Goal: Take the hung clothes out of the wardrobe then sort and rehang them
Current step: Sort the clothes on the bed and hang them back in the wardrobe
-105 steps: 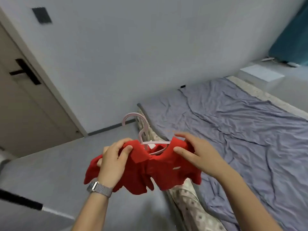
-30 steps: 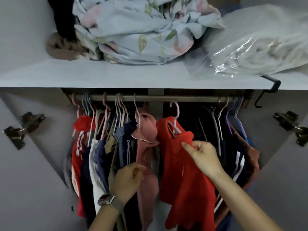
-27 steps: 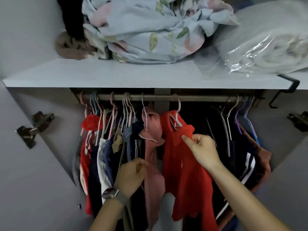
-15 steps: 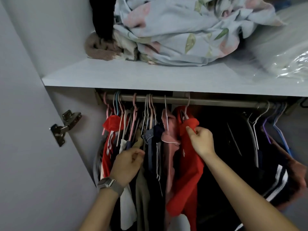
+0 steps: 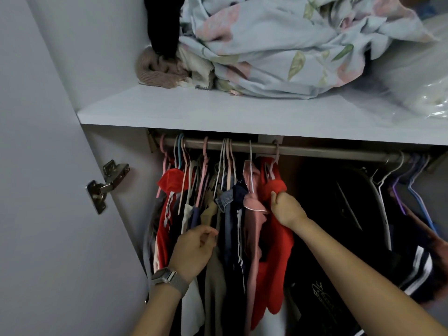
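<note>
A red shirt (image 5: 276, 241) hangs on a pink hanger (image 5: 276, 156) from the wardrobe rail (image 5: 315, 150). My right hand (image 5: 286, 209) pinches its shoulder, pressing it against a pink garment (image 5: 253, 221) on its left. Left of that hang several packed clothes: navy, denim, beige, white and a red striped top (image 5: 167, 209). My left hand (image 5: 194, 251), with a watch on the wrist, sits loosely curled against the beige and navy clothes; whether it holds fabric is unclear. Dark clothes (image 5: 412, 238) hang at the rail's right end.
Above the rail a white shelf (image 5: 169, 112) carries a floral blanket (image 5: 291, 44), a brown knit and a plastic-wrapped bundle (image 5: 417, 81). The wardrobe's left wall bears a metal hinge (image 5: 104, 185). A dark gap lies between the red shirt and the right-hand clothes.
The red shirt, earlier held over a bed, now hangs on the rail. My right hand has slid it left against the pink garment. The view has shifted left.
</note>
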The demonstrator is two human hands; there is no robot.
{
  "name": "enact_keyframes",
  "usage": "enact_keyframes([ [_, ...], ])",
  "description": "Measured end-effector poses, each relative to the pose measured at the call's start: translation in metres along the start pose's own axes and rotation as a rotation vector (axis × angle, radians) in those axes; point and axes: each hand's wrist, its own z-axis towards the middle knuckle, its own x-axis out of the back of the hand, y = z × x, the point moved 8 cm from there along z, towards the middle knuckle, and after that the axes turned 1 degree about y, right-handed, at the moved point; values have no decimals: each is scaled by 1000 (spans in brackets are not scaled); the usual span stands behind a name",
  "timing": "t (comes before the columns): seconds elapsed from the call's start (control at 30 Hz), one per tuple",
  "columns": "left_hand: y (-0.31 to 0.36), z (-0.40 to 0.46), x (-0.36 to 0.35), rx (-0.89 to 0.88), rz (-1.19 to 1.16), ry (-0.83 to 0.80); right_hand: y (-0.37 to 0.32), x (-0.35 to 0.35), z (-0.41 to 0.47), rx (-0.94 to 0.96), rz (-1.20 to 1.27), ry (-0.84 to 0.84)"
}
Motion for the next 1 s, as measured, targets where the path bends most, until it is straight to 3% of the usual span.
enact_keyframes([
  [0.17,-3,-1,-7,6,-39,-9,10,3,5,-39,-96,-85],
  [0.47,-3,2,-23,-19,-12,-59,8,-20,1,-149,-37,-251],
  [0.6,-2,3,-33,-13,-19,-87,-11,-34,-3,-63,-110,-313],
  [0.77,10,7,-51,-43,5,-113,-33,-27,-18,-49,29,-311],
  [0.93,7,9,-53,-84,18,-92,-27,-24,-51,31,80,-366],
  [1.0,5,12,-50,-74,-28,-81,-6,-17,-58,10,80,-303],
])
